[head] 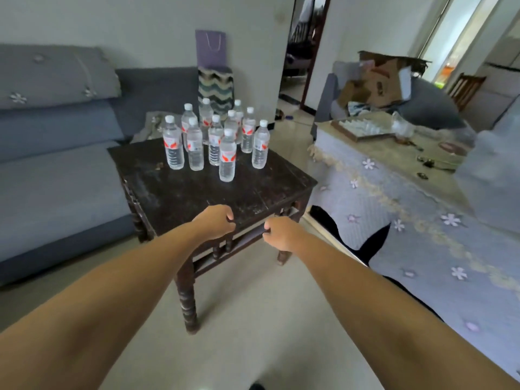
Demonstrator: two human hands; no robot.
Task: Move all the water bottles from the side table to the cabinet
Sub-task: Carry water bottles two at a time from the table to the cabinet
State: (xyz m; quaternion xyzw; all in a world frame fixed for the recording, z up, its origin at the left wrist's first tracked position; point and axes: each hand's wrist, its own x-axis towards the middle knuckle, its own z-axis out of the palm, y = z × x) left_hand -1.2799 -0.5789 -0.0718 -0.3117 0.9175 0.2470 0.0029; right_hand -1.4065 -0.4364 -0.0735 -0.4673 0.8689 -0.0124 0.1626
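Observation:
Several clear water bottles point(227, 156) with white caps and red-and-white labels stand upright in a cluster on the far half of a dark wooden side table point(180, 192). My left hand point(215, 222) is over the table's near edge with its fingers curled and nothing in them. My right hand point(280, 233) hangs just in front of the table's near right side, fingers curled as well, holding nothing. Both hands are well short of the bottles. No cabinet is in view.
A grey-blue sofa point(56, 175) runs along the left of the table. A low table under a flowered cloth point(394, 192) stands to the right, with a tray and small items on it. A cardboard box point(380, 80) sits on an armchair behind. Pale floor lies between.

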